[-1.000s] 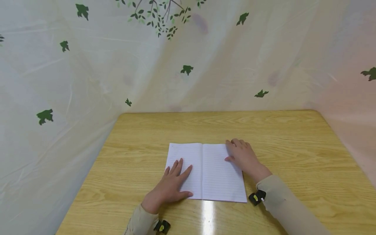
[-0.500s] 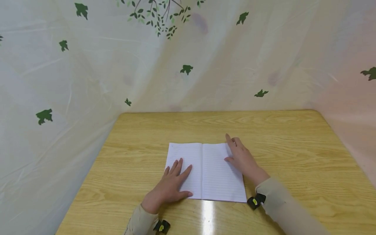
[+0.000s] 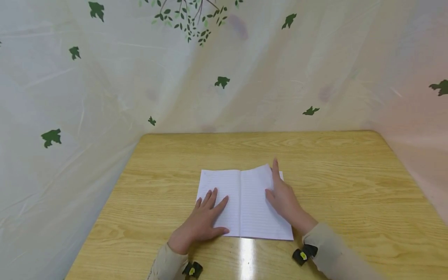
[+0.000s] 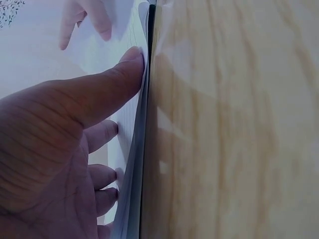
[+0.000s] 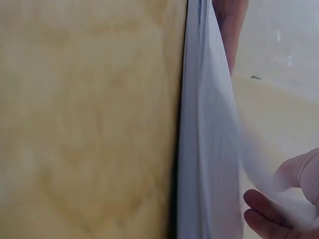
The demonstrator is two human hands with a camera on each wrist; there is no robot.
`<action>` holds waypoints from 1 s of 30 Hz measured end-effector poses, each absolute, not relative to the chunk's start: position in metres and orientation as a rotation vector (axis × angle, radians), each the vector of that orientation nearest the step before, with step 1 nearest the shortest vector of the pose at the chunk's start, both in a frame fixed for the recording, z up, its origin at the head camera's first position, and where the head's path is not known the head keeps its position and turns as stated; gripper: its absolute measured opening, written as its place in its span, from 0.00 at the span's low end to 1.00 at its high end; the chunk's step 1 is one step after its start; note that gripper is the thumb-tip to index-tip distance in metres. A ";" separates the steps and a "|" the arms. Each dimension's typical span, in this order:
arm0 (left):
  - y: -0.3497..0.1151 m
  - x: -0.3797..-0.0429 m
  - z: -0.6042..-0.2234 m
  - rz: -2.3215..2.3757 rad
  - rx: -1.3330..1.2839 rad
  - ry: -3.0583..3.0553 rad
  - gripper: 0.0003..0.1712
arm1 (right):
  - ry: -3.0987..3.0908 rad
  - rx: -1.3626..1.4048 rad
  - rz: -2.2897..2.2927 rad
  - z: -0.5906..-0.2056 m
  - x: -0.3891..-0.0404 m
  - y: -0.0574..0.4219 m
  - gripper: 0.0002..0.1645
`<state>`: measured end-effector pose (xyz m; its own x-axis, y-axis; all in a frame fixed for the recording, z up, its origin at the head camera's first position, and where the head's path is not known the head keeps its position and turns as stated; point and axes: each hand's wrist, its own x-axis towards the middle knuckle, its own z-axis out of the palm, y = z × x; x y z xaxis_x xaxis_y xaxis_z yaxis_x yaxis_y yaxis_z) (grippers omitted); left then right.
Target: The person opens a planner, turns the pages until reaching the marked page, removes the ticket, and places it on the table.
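Observation:
An open notebook (image 3: 254, 217) with lined white pages lies on the wooden table. My left hand (image 3: 201, 223) rests on its left page, fingers spread, with the thumb at the near edge. At the upper right corner, my right hand (image 3: 286, 199) pinches a lifted page (image 5: 222, 119) between the thumb and the fingers. That page curves up off the stack in the right wrist view, while the sheet beneath shows at the far right corner in the head view. In the left wrist view, the left thumb (image 4: 112, 87) presses on the page by the notebook's edge.
The wooden table (image 3: 350, 175) extends around the notebook on all sides. A pale curtain (image 3: 175, 85) with green leaf prints hangs behind it and along both sides. Each sleeve cuff carries a small black device, such as the one at the right wrist (image 3: 304, 254).
My right hand has shifted slightly left and its index finger now points farther up. The right page's upper corner has risen off the stack. My left hand stays in place.

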<state>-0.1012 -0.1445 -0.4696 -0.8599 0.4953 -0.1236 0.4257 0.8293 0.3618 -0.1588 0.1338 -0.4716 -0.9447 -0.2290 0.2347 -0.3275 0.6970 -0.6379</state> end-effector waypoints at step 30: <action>-0.143 -0.106 -0.472 0.570 0.605 2.843 0.58 | -3.021 0.857 0.986 -0.472 -0.110 0.089 0.41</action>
<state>-0.1057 -0.1434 -0.4725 -0.9011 0.4234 -0.0935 0.3546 0.8436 0.4032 -0.1098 0.0892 -0.4723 -0.8541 -0.5197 0.0185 -0.4306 0.6867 -0.5857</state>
